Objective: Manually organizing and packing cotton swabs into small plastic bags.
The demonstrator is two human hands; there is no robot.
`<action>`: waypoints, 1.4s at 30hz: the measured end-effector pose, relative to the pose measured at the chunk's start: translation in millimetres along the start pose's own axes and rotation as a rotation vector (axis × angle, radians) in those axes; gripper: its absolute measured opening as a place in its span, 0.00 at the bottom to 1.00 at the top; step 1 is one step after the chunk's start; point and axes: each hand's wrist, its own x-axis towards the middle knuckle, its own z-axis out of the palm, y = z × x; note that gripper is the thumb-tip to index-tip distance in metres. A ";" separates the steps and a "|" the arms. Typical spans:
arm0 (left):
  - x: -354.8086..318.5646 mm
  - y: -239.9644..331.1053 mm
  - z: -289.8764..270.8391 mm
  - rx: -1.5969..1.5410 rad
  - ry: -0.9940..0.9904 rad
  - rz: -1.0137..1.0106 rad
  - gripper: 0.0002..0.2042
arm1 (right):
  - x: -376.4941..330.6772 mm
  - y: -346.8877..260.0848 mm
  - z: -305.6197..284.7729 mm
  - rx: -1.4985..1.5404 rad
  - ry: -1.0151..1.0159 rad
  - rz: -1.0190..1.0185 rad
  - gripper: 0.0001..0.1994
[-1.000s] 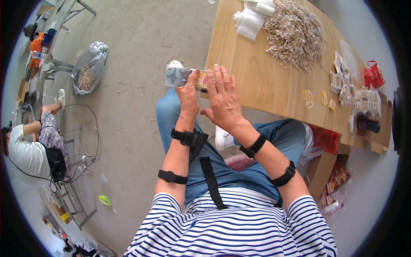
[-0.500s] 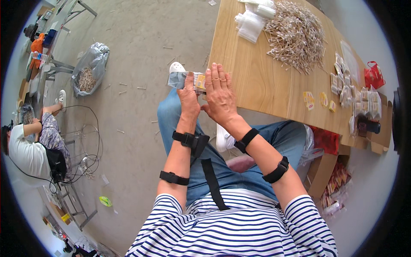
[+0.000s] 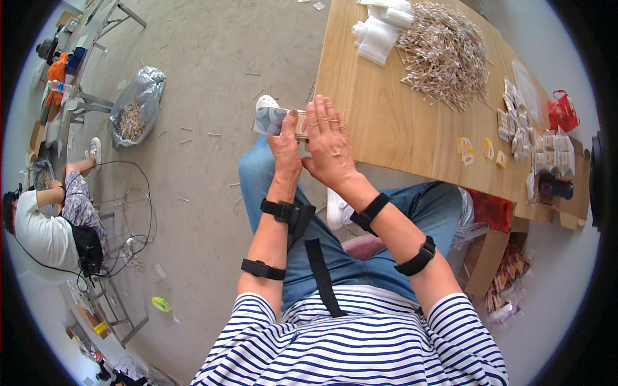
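Just left of the table's near corner, my left hand (image 3: 284, 145) grips a small clear plastic bag (image 3: 267, 121), its thumb on top. The bag's loose end sticks out to the left. A yellow and white printed card (image 3: 300, 126) shows in the narrow gap between my hands; cotton swabs in the bag are mostly covered. My right hand (image 3: 331, 138) lies over the bag's right end, fingers stretched out straight and flat, palm down. What is under the palm is hidden.
The wooden table (image 3: 386, 122) holds a large heap of cotton swabs (image 3: 444, 55), empty clear bags (image 3: 375, 40), small yellow cards (image 3: 465, 149) and filled packs (image 3: 520, 143). A cardboard box (image 3: 573, 186) stands at right. Another person (image 3: 48, 222) sits far left, near a swab-filled bag (image 3: 133, 122).
My left thumb has shifted slightly right along the bag, and my right hand a little left. Less of the card and swabs shows between them.
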 end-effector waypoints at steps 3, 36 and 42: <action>-3.8 4.5 2.2 -0.005 0.050 -0.048 0.05 | -13.2 -1.4 -17.2 0.103 -0.040 0.157 0.58; -2.7 4.2 4.4 0.052 0.067 -0.039 0.05 | -10.3 -8.9 -0.2 -0.047 -0.053 0.056 0.55; -6.3 10.8 6.1 0.037 0.094 -0.110 0.08 | -11.4 -10.7 -3.2 0.020 -0.018 0.074 0.52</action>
